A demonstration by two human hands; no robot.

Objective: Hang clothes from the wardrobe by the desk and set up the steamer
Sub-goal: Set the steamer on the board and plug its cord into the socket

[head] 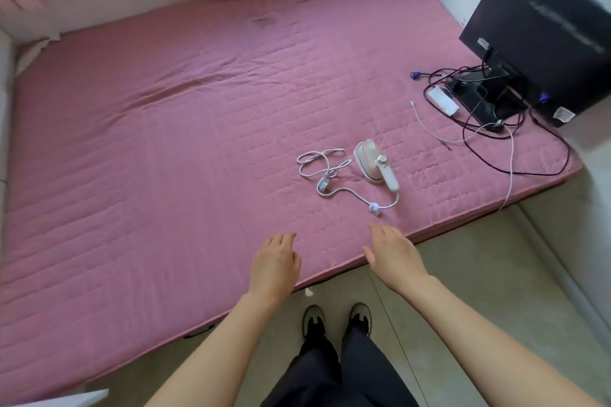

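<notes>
A small white and pink handheld steamer (376,164) lies on the pink quilted mattress (165,142), its white cord (325,175) coiled to its left with the plug beside it. My left hand (274,263) hovers over the mattress's front edge, fingers relaxed and holding nothing. My right hand (393,249) reaches forward just below the steamer's cord, fingers straight and apart, also holding nothing. Neither hand touches the steamer. No clothes or wardrobe are in view.
A black monitor (542,33) stands at the mattress's far right corner amid tangled black and white cables (489,116) and a white adapter (443,101). My shoes (337,320) stand on the beige floor in front of the mattress. Walls enclose the far side.
</notes>
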